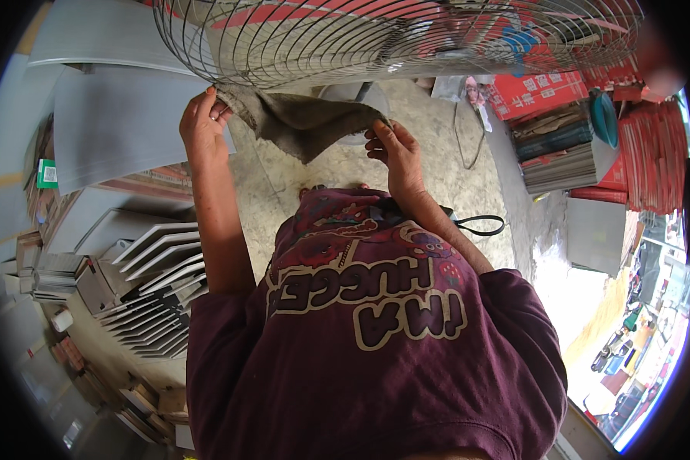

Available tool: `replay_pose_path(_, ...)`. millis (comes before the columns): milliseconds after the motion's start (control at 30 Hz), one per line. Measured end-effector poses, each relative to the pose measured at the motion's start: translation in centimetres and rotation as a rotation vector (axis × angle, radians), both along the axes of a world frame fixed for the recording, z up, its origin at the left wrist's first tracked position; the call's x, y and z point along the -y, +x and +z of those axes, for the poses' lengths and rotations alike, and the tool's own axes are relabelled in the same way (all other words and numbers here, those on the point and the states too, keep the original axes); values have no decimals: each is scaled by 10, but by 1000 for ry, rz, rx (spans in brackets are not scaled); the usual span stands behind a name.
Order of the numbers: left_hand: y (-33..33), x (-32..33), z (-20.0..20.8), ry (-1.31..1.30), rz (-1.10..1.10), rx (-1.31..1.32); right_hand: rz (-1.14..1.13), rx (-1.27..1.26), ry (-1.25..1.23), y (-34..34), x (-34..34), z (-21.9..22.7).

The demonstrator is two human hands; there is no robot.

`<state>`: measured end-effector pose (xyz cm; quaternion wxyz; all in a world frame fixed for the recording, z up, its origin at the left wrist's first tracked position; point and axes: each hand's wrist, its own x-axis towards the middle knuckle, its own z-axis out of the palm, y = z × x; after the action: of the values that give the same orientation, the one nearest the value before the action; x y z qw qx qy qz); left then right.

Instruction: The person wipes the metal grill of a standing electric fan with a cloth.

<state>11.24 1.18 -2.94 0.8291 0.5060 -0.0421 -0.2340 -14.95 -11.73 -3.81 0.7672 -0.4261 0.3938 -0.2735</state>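
Note:
A dark grey-brown cloth (307,123) is stretched between my two hands, sagging in folds in the middle. My left hand (205,119) pinches one corner close to the lower rim of a large wire fan guard (406,46). At the other end, my right hand (395,149) grips the cloth between thumb and fingers. The cloth hangs just below the guard, and its upper edge seems to meet the wires on the left; whether it touches all along I cannot tell. Behind it part of the fan's round base (360,96) shows.
Grey sheets (123,126) lean at the left, above a rack of thin panels (157,268). Red boards (652,157) and stacked cartons (556,153) stand at the right, with a teal basin (603,120) by them. Concrete floor (460,184) lies below; a bright doorway (567,299) opens at right.

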Motion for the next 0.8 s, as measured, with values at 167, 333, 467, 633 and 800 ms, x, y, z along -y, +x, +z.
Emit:
replay_pose_path(167,-18,-3,42,-41,-20,141,2,12,-5,1,0,0)
replay_pose_path(333,-17,-10,27,-62,-21,97,8,21,-11,4,0,2)
replay_pose_path(467,-10,-9,-24,17,11,-52,1,16,-2,4,0,1)
replay_pose_path(633,-5,13,-64,67,-24,-182,-12,13,-4,2,-1,-1)
replay_pose_path(800,3,29,-89,52,-44,-288,-43,15,-2,1,-2,0)
